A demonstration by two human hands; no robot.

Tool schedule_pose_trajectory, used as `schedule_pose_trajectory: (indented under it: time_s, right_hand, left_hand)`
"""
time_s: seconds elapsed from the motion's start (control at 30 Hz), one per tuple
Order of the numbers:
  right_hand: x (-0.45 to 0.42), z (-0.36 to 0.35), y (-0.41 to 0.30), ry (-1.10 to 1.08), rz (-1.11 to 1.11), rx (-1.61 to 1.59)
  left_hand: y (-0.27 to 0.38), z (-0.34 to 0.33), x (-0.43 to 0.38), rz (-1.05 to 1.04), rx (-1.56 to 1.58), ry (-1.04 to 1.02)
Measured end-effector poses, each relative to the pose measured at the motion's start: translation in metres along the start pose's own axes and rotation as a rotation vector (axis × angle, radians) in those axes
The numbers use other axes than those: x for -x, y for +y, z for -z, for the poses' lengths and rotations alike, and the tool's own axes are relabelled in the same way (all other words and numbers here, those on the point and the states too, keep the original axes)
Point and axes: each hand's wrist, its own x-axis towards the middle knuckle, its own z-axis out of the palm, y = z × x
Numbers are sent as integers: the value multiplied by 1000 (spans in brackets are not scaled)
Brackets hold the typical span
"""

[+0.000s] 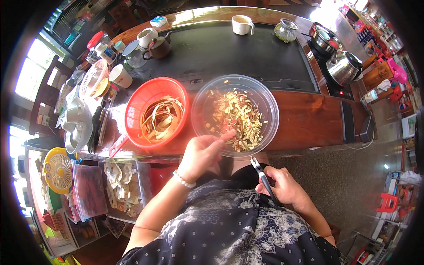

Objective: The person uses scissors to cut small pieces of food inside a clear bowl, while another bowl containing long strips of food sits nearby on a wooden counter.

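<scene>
In front of me a clear plastic bowl [272,116] holds many small chopped pieces of yellowish and reddish-brown peel [243,116]. My left hand [202,154], with a white bead bracelet at the wrist, is over the bowl's near left rim. Its thumb and finger pinch what looks like a reddish strip of peel [228,135], partly blurred. My right hand [281,185] grips black-and-white handled scissors [263,177] below the near rim. Their blades reach up into the bowl beside the strip; the chopped pieces partly hide the tips.
Left of the bowl, a red-orange plastic strainer [132,112] holds long curled peels [162,121]. Farther back are a paper cup [120,76], a brown teapot [159,48], a white mug [241,25] and a glass pot [286,30]. A steel kettle [343,68] stands right, beyond a dark phone-like slab [347,121].
</scene>
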Motion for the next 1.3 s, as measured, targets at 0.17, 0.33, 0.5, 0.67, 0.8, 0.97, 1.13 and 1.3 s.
schedule_pose_trajectory:
  time_s: [0.17,0.33,0.5,0.67,0.8,0.97,1.13,1.3]
  right_hand:
    - [-2,2,-7,-10,-72,-1]
    - [0,4,-6,-44,-169,18]
    - [1,-2,5,-17,19,16]
    - [-2,4,-9,-41,-74,102]
    - [0,3,-2,12,-63,26]
    - [0,1,-3,-20,-27,-11]
    - [-2,4,-14,-22,-125,15]
    - [0,4,2,-35,-92,3]
  left_hand:
    - [2,-2,0,24,-10,-31]
    - [1,0,-1,12,-7,-8]
    - [2,-3,-2,-1,-15,-20]
    - [4,-7,-1,-10,22,-20]
    - [7,-4,0,19,-17,-16]
    - [7,-9,-2,-1,9,0]
    - [5,-9,-4,-5,-1,0]
    - [6,-8,-3,-15,26,17]
